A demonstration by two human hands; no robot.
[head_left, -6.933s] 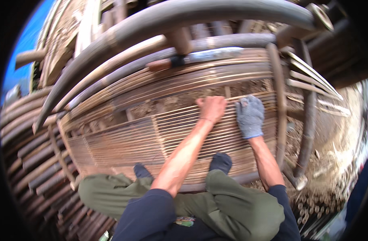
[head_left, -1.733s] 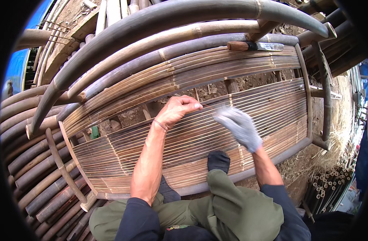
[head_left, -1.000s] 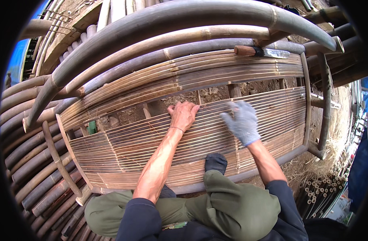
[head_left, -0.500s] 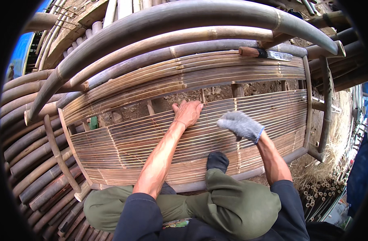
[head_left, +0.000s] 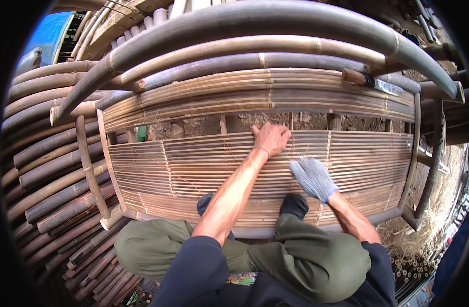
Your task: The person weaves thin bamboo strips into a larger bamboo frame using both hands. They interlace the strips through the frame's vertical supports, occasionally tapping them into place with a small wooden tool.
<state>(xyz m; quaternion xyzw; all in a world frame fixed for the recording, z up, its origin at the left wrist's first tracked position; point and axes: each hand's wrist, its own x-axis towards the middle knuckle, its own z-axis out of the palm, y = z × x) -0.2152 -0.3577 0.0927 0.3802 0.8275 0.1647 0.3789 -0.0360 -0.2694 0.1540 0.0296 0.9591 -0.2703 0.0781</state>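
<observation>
My bare left hand [head_left: 273, 139] is at the far edge of a panel of narrow bamboo slats [head_left: 204, 153], its fingers bent over the outermost slat. A grey knitted glove covers my right hand [head_left: 313, 178], which is over the slats just right of and nearer than the left. Its fingers look stretched out together, slightly blurred; nothing shows in them. Thin reddish strands [head_left: 228, 148] cross the panel in places. Beyond a gap lies a second band of slats [head_left: 193, 105], on which a wooden-handled knife [head_left: 370, 82] rests at the right.
Thick curved bamboo poles [head_left: 244, 28] arch over the far side of the bench frame. Bamboo poles [head_left: 50, 187] are stacked at the left. My feet in dark socks [head_left: 294, 205] press on the near slats. Cut bamboo ends [head_left: 413, 268] and straw [head_left: 429, 230] lie at the right.
The view has shifted, so the bench sits further right and more level. My right hand has turned and its gloved fingers look more extended. My left hand stays at the slat edge.
</observation>
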